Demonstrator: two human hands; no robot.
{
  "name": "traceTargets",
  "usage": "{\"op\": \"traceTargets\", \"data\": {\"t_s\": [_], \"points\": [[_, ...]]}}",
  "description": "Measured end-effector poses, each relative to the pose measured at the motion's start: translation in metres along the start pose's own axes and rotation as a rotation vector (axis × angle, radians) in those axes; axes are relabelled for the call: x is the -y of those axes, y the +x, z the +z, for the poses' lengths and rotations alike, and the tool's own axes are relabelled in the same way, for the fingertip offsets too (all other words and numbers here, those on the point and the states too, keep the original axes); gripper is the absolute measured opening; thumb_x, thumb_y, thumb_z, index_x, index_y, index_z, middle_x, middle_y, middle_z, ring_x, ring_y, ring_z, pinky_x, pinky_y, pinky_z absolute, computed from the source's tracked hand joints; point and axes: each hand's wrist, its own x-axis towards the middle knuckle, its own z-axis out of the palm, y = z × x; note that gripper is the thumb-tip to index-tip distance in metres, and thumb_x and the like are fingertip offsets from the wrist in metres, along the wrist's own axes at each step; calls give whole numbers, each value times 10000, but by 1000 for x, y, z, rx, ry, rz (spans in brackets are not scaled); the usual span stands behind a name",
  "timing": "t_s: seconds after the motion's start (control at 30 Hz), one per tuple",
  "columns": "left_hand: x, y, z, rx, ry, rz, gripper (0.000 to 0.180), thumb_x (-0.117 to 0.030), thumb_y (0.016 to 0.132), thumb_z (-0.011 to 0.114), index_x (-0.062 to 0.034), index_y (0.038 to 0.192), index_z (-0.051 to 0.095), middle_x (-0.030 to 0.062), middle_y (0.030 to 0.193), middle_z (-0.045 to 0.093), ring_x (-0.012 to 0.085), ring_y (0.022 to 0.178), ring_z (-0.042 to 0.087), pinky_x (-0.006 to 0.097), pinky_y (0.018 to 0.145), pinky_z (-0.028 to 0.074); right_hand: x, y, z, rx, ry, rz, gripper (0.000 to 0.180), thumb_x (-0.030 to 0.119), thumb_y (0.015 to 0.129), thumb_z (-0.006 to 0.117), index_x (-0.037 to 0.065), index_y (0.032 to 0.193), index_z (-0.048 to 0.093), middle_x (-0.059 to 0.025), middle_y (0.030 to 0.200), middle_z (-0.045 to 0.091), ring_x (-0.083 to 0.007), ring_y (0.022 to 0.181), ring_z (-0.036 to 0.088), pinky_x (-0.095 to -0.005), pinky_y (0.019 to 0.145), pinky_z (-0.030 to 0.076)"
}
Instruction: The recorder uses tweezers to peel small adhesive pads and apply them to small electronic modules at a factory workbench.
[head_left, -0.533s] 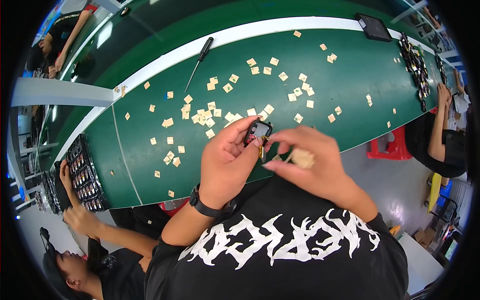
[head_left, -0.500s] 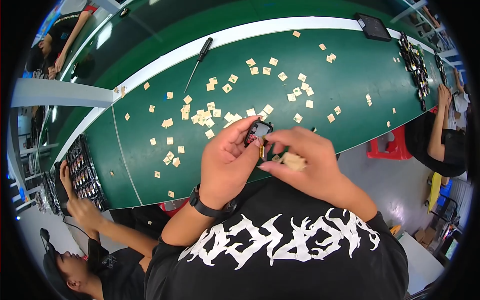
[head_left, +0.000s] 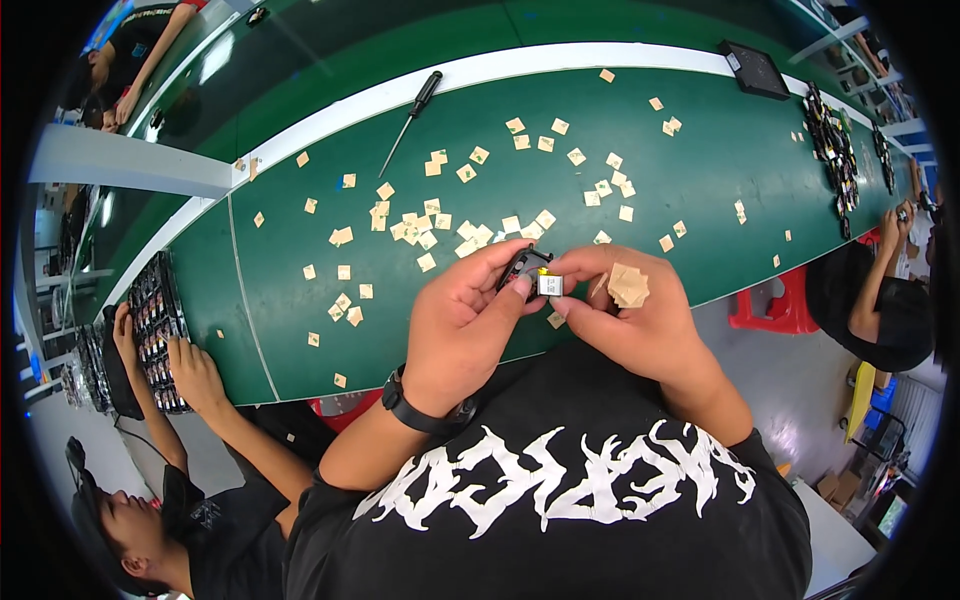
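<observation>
My left hand [head_left: 462, 315] is closed around a small black plastic housing [head_left: 518, 266], tilted, with its inner side partly showing. A small silver battery pack [head_left: 550, 286] with yellow tape at its top edge is pinched between the thumb and index finger of my right hand [head_left: 645, 325]. The battery is right beside the housing; whether they are joined is hidden by my fingers. A bunch of tan paper squares [head_left: 629, 286] is tucked among the other fingers of my right hand. Many similar tan squares [head_left: 467, 240] lie scattered on the green table [head_left: 300, 370] beyond my hands.
A black-handled screwdriver [head_left: 411, 122] lies at the far side. A black tray [head_left: 755, 70] sits at the far right, near a pile of black parts [head_left: 832, 160]. To the left, a co-worker's hand [head_left: 195, 375] rests by a rack of parts [head_left: 160, 335]. A red stool [head_left: 775, 305] stands at right.
The battery has turned so its silver, labelled face shows. The bunch of tan squares in my right hand is turned more upward. At left, the co-worker's hand has moved up to the rack.
</observation>
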Motion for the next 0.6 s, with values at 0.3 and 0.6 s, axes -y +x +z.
{"op": "traceTargets", "data": {"t_s": [0.3,0.6], "points": [[6,5,-6,4,103,6,314,73,974,515,63,1284,558,139,1211,650,186,1081,657,324,928,581,-16,0,6,-57,-402,-330,225,18,792,749,14,1008,684,-103,923,685,-243,734,686,-318,617,549],[20,5,-5,0,26,-46,275,84,944,545,57,1208,618,119,1145,685,160,1045,669,289,884,572,-15,0,14,-86,-463,-266,256,86,789,780,15,1002,655,-103,884,668,-236,678,681,-332,597,548]]}}
